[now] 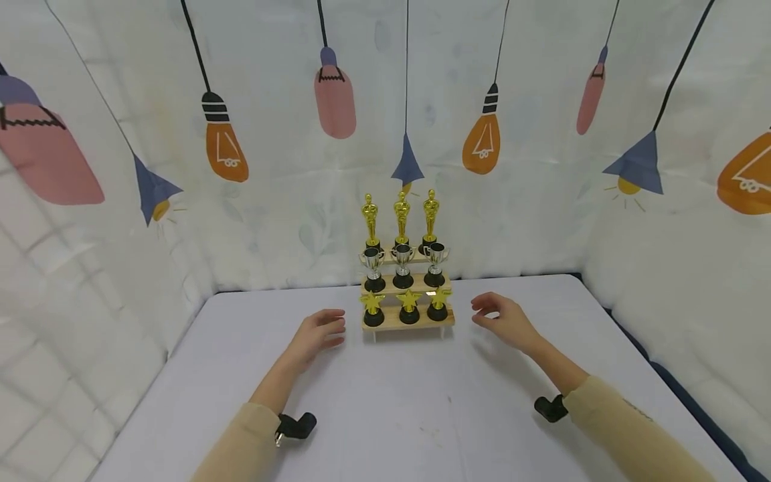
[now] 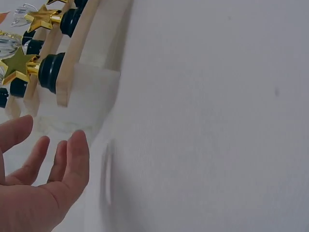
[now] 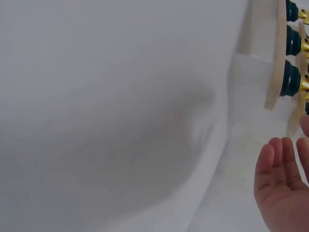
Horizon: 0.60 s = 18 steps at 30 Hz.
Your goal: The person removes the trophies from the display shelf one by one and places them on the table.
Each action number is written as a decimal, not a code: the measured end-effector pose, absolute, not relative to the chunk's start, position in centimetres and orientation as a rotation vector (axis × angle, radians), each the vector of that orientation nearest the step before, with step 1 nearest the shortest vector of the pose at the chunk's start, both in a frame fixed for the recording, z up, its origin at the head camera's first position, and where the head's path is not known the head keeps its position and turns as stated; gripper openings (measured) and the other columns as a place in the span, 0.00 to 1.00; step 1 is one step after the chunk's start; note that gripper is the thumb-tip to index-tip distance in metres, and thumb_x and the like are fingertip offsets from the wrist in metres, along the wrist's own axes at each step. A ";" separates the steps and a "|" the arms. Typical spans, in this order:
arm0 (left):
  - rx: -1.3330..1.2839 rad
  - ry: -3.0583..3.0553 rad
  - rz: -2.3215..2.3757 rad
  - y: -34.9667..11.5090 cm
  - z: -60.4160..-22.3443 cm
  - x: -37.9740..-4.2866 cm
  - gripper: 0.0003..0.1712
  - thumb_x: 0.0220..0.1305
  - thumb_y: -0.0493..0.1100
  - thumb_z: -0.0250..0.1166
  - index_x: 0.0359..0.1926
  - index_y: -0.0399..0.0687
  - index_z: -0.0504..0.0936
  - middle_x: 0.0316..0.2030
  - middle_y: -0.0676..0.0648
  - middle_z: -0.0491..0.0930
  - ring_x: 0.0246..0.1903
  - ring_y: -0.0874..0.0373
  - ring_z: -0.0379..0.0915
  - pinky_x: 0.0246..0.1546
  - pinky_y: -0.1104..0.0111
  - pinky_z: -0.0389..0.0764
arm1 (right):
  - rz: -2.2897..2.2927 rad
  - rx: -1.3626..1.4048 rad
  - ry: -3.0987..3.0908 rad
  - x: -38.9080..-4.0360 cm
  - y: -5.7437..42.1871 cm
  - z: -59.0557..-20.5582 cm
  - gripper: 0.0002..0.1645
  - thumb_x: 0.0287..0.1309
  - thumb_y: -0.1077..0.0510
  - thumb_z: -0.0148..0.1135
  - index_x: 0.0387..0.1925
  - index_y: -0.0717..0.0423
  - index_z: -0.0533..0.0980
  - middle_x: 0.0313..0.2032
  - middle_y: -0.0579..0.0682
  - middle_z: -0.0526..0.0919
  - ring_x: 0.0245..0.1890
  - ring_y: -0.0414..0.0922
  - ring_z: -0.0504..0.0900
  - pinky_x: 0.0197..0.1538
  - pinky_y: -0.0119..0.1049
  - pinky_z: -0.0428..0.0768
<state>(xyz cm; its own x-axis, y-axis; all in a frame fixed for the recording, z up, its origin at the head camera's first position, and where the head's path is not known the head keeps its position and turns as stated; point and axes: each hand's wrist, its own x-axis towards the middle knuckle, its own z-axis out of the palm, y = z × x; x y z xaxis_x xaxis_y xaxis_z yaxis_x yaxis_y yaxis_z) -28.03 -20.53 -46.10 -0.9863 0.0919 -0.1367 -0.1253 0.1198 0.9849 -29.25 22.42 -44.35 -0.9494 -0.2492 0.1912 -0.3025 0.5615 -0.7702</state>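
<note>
A three-tier wooden stand (image 1: 391, 321) is at the back of the table. Golden figure statuettes (image 1: 401, 213) fill its top tier, silver cup trophies (image 1: 403, 268) the middle one, and gold star trophies (image 1: 409, 304) the lowest, three per row on dark bases. To the stand's left hovers my left hand (image 1: 318, 333), fingers loosely bent, a gap between it and the wood; in the left wrist view this hand (image 2: 46, 193) is empty. On the other side my right hand (image 1: 502, 323) also stays apart from the stand. The right wrist view shows its fingers (image 3: 288, 164) holding nothing.
A white cloth covers the table (image 1: 385, 415). Behind it hangs a pale curtain (image 1: 271, 221) printed with lamps and bulbs, which also runs along both sides. Dark wrist camera mounts (image 1: 297, 426) stick out from both beige sleeves (image 1: 620, 422).
</note>
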 end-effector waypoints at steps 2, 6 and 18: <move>-0.031 2.112 2.056 -19.8 -46.2 -28.0 0.28 0.75 0.37 0.60 0.70 0.29 0.67 0.64 0.29 0.69 0.59 0.38 0.72 0.57 0.55 0.81 | 1.406 0.482 -2.723 -29.2 21.5 -44.5 0.21 0.65 0.62 0.69 0.57 0.63 0.77 0.51 0.61 0.83 0.49 0.52 0.82 0.52 0.48 0.83; 0.003 1.998 2.117 -18.5 -46.6 -28.3 0.30 0.75 0.37 0.59 0.72 0.28 0.64 0.64 0.27 0.68 0.60 0.37 0.72 0.59 0.52 0.80 | 1.460 0.506 -2.691 -29.2 20.1 -44.7 0.21 0.64 0.62 0.69 0.56 0.64 0.77 0.51 0.60 0.83 0.49 0.52 0.82 0.48 0.43 0.82; -0.024 1.935 2.200 -16.6 -47.1 -29.1 0.29 0.75 0.33 0.58 0.72 0.29 0.64 0.62 0.28 0.72 0.54 0.45 0.78 0.61 0.52 0.78 | 1.529 0.482 -2.634 -29.7 17.6 -44.8 0.22 0.62 0.62 0.71 0.56 0.63 0.78 0.51 0.57 0.83 0.48 0.51 0.82 0.47 0.42 0.82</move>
<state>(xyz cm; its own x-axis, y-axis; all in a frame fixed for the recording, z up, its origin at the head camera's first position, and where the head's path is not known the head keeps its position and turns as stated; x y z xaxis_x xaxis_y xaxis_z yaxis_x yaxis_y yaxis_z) -29.15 -16.58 -47.11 -0.9775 0.1475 -0.1509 -0.1685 -0.1149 0.9790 -29.70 17.57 -44.82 -0.9494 -0.2383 0.2045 -0.2958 0.4599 -0.8373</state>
